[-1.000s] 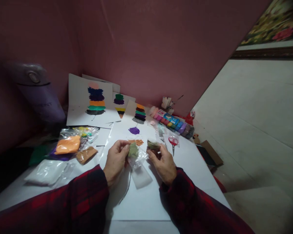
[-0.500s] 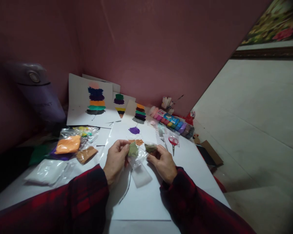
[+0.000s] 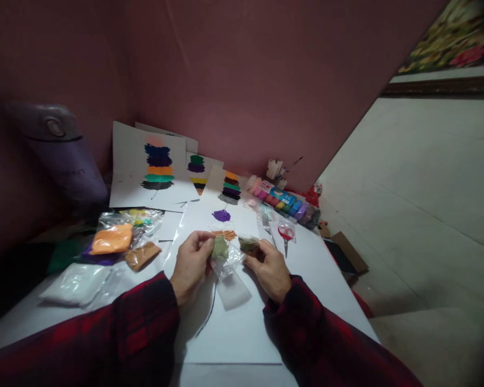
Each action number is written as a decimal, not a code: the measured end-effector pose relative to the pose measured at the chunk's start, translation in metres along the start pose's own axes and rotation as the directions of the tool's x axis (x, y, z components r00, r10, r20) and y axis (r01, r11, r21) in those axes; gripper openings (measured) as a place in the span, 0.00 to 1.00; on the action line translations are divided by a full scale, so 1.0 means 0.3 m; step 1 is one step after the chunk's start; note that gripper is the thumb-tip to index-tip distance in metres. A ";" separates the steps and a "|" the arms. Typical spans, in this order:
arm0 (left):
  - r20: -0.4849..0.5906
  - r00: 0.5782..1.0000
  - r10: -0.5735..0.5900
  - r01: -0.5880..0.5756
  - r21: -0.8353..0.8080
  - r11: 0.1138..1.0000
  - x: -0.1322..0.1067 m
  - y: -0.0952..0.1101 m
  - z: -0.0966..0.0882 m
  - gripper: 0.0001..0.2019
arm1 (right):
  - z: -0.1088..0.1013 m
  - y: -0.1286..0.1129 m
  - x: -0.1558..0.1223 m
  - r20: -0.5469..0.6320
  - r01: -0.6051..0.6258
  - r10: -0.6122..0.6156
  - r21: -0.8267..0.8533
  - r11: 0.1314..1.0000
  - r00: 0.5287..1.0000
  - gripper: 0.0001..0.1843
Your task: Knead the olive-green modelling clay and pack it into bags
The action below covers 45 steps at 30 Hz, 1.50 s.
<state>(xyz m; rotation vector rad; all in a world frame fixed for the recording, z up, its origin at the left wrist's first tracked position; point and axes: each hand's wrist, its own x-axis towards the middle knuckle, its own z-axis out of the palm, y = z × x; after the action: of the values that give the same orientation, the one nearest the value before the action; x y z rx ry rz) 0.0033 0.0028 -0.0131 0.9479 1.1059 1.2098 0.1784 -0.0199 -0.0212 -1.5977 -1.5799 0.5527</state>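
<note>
With closed fingertips, my left hand (image 3: pixel 191 263) pinches a clear bag (image 3: pixel 228 269) of olive-green clay (image 3: pixel 220 247) and my right hand (image 3: pixel 272 270) another olive lump (image 3: pixel 248 245), above the white paper (image 3: pixel 234 341), seemingly held apart so the soft pieces don't stick.

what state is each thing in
left hand, pinching green lump
right hand, pinching darker lump
small clear bag, between the hands; open or shut unclear
scissors, closed
fork, lying flat
bottle, upright, lid shut
orange slab, bagged
white packet, full, lying flat
</note>
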 end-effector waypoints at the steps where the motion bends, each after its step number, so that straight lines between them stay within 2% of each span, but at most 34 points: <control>1: 0.002 1.000 0.003 -0.003 0.001 1.000 0.001 0.000 -0.001 0.11 | 0.000 0.001 0.001 -0.009 -0.008 0.008 -0.001 1.000 1.000 0.04; 5: -0.001 1.000 0.007 -0.007 -0.005 1.000 0.000 0.002 -0.002 0.12 | -0.001 -0.001 0.000 0.043 0.020 -0.021 0.018 1.000 0.999 0.05; 10: -0.016 1.000 -0.001 0.001 -0.014 1.000 -0.003 0.008 0.000 0.11 | -0.004 -0.009 -0.002 -0.023 -0.005 0.004 -0.054 0.999 1.000 0.04; 14: -0.020 1.000 0.000 -0.001 -0.040 0.999 -0.005 0.009 0.002 0.11 | -0.006 -0.013 -0.006 0.020 0.043 -0.042 -0.065 0.997 0.999 0.06; 18: -0.019 1.000 -0.014 0.013 -0.026 1.000 -0.009 0.010 0.002 0.11 | -0.002 0.004 -0.004 -0.062 0.010 -0.016 -0.095 0.995 0.998 0.03; 25: -0.007 1.000 -0.010 0.010 -0.015 1.000 -0.011 0.012 0.003 0.11 | 0.020 0.021 -0.006 -0.136 0.040 -0.022 0.127 0.991 0.991 0.11; 29: 0.033 0.999 -0.002 0.002 0.001 1.000 -0.012 0.012 0.004 0.11 | 0.017 0.005 -0.008 -0.169 0.068 -0.042 0.149 0.986 0.985 0.11; 40: 0.130 0.991 0.010 -0.011 0.006 1.000 -0.010 0.011 0.003 0.11 | -0.003 -0.028 -0.022 -0.078 0.119 -0.112 0.087 0.989 0.991 0.12; 45: 0.175 0.984 0.019 -0.022 0.013 1.000 -0.008 -0.003 0.003 0.10 | 0.002 -0.038 -0.030 -0.049 0.133 -0.125 0.212 0.968 0.991 0.14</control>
<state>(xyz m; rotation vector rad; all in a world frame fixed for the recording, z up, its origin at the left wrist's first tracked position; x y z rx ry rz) 0.0044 0.0003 -0.0134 1.0585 0.9691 1.1136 0.1698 -0.0297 -0.0148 -1.3267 -1.5300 0.6001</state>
